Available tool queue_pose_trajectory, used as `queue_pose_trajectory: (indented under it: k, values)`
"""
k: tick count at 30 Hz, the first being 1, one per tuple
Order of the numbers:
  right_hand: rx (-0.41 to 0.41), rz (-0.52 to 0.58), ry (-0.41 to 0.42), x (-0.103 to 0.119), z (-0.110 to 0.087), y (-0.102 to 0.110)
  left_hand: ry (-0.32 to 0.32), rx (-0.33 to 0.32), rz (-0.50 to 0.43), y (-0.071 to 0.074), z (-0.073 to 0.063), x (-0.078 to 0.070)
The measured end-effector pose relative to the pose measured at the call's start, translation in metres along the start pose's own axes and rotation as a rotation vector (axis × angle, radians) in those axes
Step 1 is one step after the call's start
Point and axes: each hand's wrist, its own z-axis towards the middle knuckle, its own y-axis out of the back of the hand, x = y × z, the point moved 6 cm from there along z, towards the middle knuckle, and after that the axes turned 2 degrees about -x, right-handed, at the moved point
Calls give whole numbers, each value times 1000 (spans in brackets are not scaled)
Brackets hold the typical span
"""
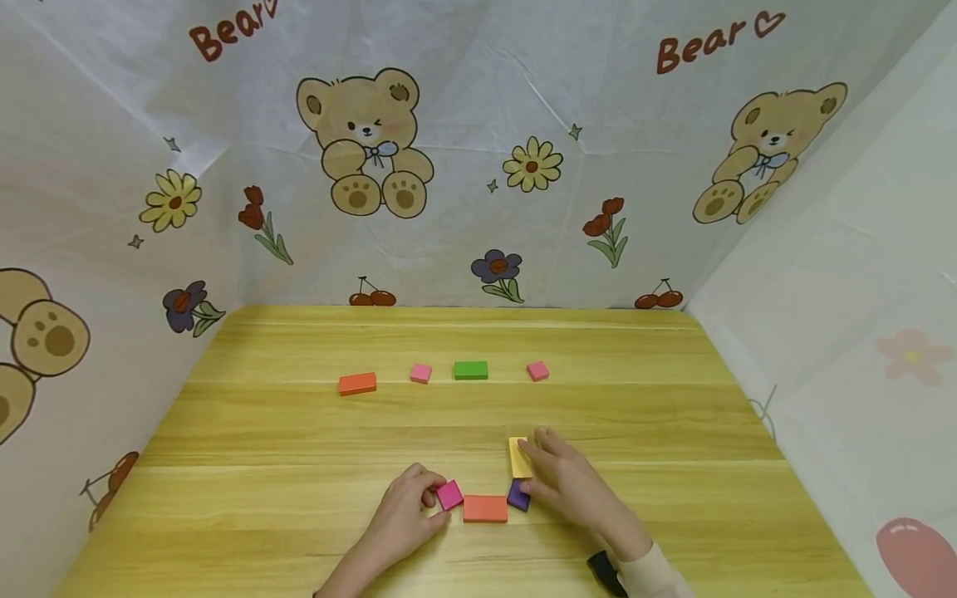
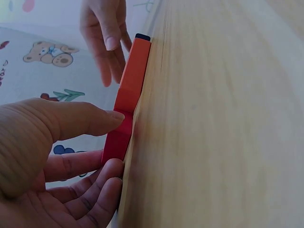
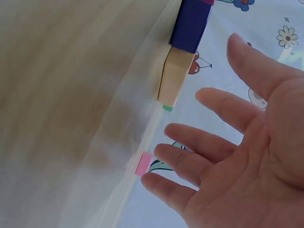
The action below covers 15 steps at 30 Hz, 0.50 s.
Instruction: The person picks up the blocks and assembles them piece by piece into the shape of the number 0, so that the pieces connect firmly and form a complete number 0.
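My left hand [image 1: 407, 511] pinches a square magenta block [image 1: 450, 495] between thumb and fingers, low on the table. In the left wrist view that magenta block [image 2: 118, 137] meets the end of an orange-red rectangular block [image 1: 485, 508]. At the other end of the orange-red block sits a dark purple block [image 1: 518, 497], turned at an angle. A yellow block [image 1: 519, 458] stretches away from the purple one. Beside these two, my right hand [image 1: 574, 490] has its fingers spread; the right wrist view shows them apart from the yellow block [image 3: 175, 76].
Farther back on the wooden table [image 1: 284, 440] lie an orange block [image 1: 357, 384], a pink block [image 1: 421, 374], a green block [image 1: 471, 370] and another pink block [image 1: 537, 371]. A bear-print cloth [image 1: 463, 100] hangs behind the table's far edge.
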Motion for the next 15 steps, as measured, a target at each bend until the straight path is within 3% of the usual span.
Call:
queue_pose_trajectory:
  k: [5, 15]
  values:
    - [-10, -5, 31, 3, -2, 0, 7, -2, -2, 0, 0, 0]
    - [30, -24, 8, 3, -5, -5, 7, 1, -13, 0, 0, 0]
